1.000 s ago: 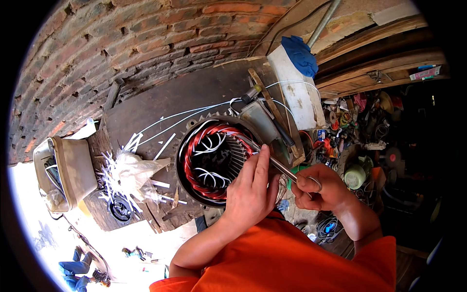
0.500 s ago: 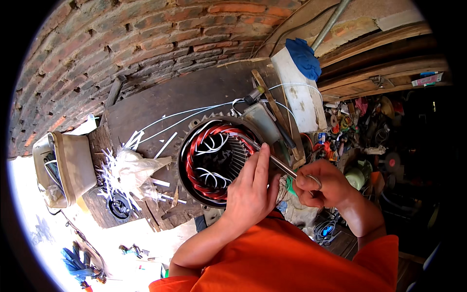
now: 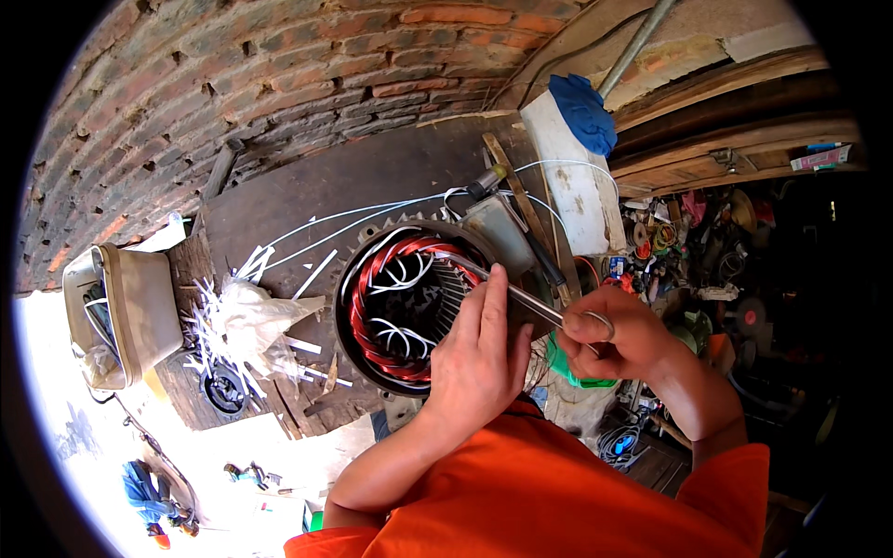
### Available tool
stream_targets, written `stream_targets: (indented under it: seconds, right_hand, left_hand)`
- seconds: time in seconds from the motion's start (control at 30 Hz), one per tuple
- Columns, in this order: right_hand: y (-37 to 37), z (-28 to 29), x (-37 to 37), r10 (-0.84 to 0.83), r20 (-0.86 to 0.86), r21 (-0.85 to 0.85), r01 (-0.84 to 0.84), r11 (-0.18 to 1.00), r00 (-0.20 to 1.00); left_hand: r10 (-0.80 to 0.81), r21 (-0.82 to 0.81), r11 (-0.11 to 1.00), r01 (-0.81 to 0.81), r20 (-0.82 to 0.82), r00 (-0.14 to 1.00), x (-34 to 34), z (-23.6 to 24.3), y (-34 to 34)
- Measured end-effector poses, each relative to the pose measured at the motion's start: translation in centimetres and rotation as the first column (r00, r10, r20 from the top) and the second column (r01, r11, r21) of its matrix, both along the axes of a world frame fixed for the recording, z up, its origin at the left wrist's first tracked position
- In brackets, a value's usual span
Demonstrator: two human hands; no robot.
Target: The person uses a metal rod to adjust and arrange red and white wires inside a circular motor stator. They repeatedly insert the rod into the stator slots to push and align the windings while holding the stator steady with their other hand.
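An electric motor stator (image 3: 345, 349) stands on the workbench, its round housing lined with a ring of red-wrapped windings (image 3: 358, 312). Loose white tie cords (image 3: 402, 276) loop inside the bore. My right hand (image 3: 621, 337) is closed around the ring handles of a long, slim metal scissors-like tool (image 3: 532, 302). Its shaft slants left to the winding at the stator's right rim; the tip is hard to make out. Over the near right rim lies my left hand (image 3: 473, 358), fingers stretched out, fingertips against the tool's shaft.
White strips and a crumpled plastic bag (image 3: 251, 316) lie left of the stator, beside a beige bin (image 3: 144, 307). Behind it are a hammer (image 3: 486, 182), a metal box (image 3: 498, 228) and long white cord (image 3: 372, 206). A brick wall (image 3: 279, 70) bounds the far side.
Both hands and the tool stay almost in place at the stator's right rim. The right hand has shifted very slightly, and more of a green object shows below it.
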State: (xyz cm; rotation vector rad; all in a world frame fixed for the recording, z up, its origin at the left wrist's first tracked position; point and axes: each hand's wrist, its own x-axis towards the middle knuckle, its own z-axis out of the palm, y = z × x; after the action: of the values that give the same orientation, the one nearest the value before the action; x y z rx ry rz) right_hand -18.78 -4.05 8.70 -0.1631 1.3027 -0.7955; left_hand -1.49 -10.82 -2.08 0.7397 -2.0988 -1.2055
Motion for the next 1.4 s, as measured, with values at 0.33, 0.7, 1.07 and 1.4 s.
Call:
stream_targets:
  seconds: [0.33,0.7,1.07,1.4]
  right_hand:
    - [-1.4,0.4,0.3,0.082,-0.031,0.013,-0.081,0.997,0.996]
    - [-1.8,-0.3,-0.5,0.137,-0.028,0.001,-0.137,0.991,0.990]
    - [-3.1,2.4,-3.2,0.296,-0.090,0.038,-0.293,0.955,0.951]
    - [-4.4,0.6,-4.8,0.348,-0.026,-0.013,-0.348,0.937,0.937]
  left_hand:
    - [0.045,0.013,0.999,-0.046,0.022,0.999,-0.1,0.3,0.2]
    - [0.100,0.024,0.995,-0.100,0.025,0.995,-0.4,0.0,0.6]
    - [0.216,-0.059,0.974,-0.219,-0.061,0.975,-2.2,0.5,1.4]
    - [0.310,-0.115,0.943,-0.314,-0.049,0.949,-3.2,-0.5,1.3]
